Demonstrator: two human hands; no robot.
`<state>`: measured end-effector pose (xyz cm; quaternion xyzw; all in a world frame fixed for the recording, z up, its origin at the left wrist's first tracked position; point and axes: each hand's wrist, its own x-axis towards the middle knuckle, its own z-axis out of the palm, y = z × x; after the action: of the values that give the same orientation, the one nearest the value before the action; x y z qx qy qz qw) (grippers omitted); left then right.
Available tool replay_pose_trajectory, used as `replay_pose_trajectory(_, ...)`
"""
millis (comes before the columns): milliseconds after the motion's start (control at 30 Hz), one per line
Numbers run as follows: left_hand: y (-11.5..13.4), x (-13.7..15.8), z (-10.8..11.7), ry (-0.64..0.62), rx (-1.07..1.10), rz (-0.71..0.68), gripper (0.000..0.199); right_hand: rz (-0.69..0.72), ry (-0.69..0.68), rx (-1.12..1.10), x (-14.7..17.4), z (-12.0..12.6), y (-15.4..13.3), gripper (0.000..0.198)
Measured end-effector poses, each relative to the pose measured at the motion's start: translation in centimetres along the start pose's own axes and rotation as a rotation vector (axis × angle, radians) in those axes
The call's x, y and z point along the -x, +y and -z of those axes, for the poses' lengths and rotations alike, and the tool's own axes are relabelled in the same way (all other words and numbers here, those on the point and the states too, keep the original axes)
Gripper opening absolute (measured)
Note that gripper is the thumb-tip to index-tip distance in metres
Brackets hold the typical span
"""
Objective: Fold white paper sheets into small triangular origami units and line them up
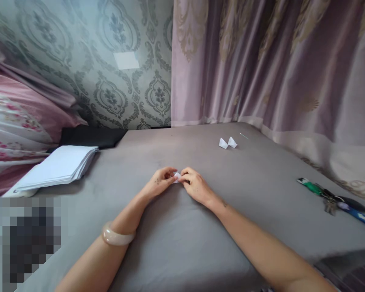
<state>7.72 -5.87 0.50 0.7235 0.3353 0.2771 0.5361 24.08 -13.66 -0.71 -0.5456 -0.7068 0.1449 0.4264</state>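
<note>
A small piece of folded white paper (177, 177) is pinched between my two hands, just above the grey bed sheet (170, 239). My left hand (162, 180) grips its left side with thumb and fingers closed. From the right, my right hand (195, 183) pinches the other side. Fingertips cover much of the paper, so its full shape is hidden. Farther back to the right, two small folded white paper shapes (228, 143) stand close together on the sheet.
At left, a stack of white paper sheets (62, 164) lies near a dark flat item (91, 136). Keys (331, 205) with a blue strap (363, 219) lie at right. A thin white stick (244, 136) rests near the curtain (231, 65). Patterned wallpaper is behind.
</note>
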Motion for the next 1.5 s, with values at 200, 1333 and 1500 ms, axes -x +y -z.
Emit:
replay_pose_trajectory(200,2.1,0.7,-0.6,0.243,0.361,0.191,0.032,-0.335,0.338,-0.380,-1.1,0.9,-0.2,0.028)
replay_pose_trajectory(1333,1.3,0.4,-1.6,0.299,0.617,0.197,0.035,-0.005,0.335,0.045,-0.5,0.8,-2.2,0.032)
replay_pose_trajectory(1500,1.0,0.4,-1.7,0.331,0.604,0.206,0.034,0.048,0.238,0.232,0.1,0.3,-2.6,0.041)
